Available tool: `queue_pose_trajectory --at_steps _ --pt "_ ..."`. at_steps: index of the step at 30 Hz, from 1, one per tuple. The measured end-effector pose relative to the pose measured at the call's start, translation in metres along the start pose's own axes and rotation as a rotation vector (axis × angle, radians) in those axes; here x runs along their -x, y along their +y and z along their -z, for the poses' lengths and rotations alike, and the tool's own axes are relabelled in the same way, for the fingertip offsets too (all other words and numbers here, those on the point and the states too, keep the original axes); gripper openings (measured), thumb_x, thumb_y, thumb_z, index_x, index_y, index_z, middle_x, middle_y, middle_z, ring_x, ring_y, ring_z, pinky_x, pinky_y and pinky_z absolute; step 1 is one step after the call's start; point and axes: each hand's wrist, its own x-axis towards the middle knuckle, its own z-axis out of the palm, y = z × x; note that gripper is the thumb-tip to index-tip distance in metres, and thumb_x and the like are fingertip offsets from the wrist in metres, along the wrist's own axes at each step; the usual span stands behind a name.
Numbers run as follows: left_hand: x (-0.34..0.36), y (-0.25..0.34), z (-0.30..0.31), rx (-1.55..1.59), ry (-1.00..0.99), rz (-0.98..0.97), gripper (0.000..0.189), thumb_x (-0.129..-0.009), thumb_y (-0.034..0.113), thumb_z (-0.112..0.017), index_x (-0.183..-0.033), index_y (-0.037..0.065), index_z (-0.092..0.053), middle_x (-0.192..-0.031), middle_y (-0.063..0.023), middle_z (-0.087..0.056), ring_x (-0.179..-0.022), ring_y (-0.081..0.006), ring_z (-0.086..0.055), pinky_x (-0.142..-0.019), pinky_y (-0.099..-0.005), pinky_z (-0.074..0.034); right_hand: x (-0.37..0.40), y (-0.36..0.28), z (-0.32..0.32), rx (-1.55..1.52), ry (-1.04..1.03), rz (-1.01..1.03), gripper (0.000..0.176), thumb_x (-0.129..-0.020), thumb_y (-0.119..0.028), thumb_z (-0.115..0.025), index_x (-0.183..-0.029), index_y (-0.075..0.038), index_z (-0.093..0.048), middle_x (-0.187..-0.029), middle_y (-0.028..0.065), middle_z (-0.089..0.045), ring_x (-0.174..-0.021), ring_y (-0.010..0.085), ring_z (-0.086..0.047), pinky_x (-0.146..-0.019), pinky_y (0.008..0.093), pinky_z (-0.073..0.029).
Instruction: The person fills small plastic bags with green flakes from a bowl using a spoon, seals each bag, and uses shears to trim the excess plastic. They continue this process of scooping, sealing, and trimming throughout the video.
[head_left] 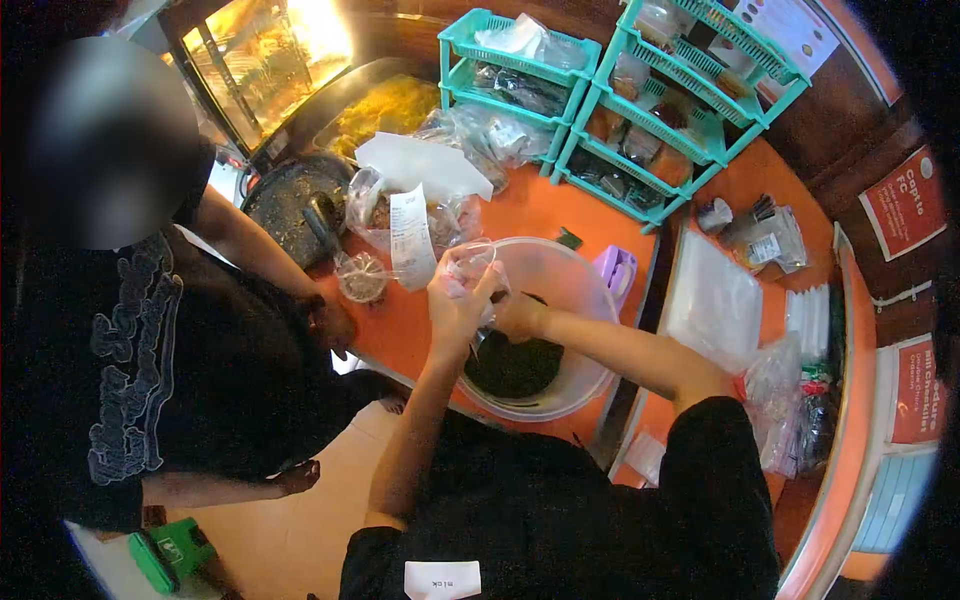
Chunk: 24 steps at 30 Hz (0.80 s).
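A black vignette rings the fisheye view, and straight lines such as the teal racks at the far side bow outward. The strongest light is the yellow-white glow in the glass case far left, blown out at its top. The orange counter is bright and evenly lit, with soft shadows. The clear bag in the left hand glints, slightly smeared. Dark clothing at the near edge falls almost black.

My left hand grips a small clear bag above the big clear bowl on the orange desk. My right hand sits just beside it, over the dark heap in the bowl. A co-worker's hand rests on the desk's left edge.
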Motion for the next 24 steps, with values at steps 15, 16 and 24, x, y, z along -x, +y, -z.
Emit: queue_pose_trajectory --at_steps 15,16,24 --pt "0.01 0.017 -0.003 -0.131 -0.072 -0.089 0.034 -0.086 0.004 -0.078 -0.116 0.002 -0.061 -0.095 -0.0047 -0.07 -0.082 -0.0087 -0.066 -0.069 -0.0228 -0.053 0.083 0.002 0.151 -0.497 0.008 -0.326 0.019 -0.08 -0.017 -0.062 -0.093 -0.01 -0.074 -0.087 0.0136 -0.073 -0.084 0.0343 -0.07 -0.076 0.0472 -0.053" --pt "0.012 0.022 -0.003 -0.2 -0.099 -0.129 0.035 -0.085 0.005 -0.08 -0.114 0.003 -0.062 -0.095 -0.005 -0.07 -0.083 -0.0097 -0.067 -0.071 -0.0245 -0.054 0.094 0.0 0.164 -0.482 0.069 -0.352 0.019 -0.08 -0.018 -0.061 -0.092 -0.01 -0.074 -0.086 0.0139 -0.074 -0.084 0.0349 -0.071 -0.076 0.0471 -0.054" --pt "0.022 0.043 0.009 -0.761 -0.452 -0.159 0.048 -0.072 0.02 -0.087 -0.111 0.003 -0.065 -0.099 -0.0145 -0.073 -0.092 -0.0256 -0.073 -0.084 -0.0375 -0.056 0.164 -0.017 0.263 -0.343 0.385 -0.512 0.016 -0.081 -0.019 -0.065 -0.089 -0.007 -0.071 -0.083 0.0148 -0.071 -0.084 0.0342 -0.069 -0.077 0.0464 -0.05"
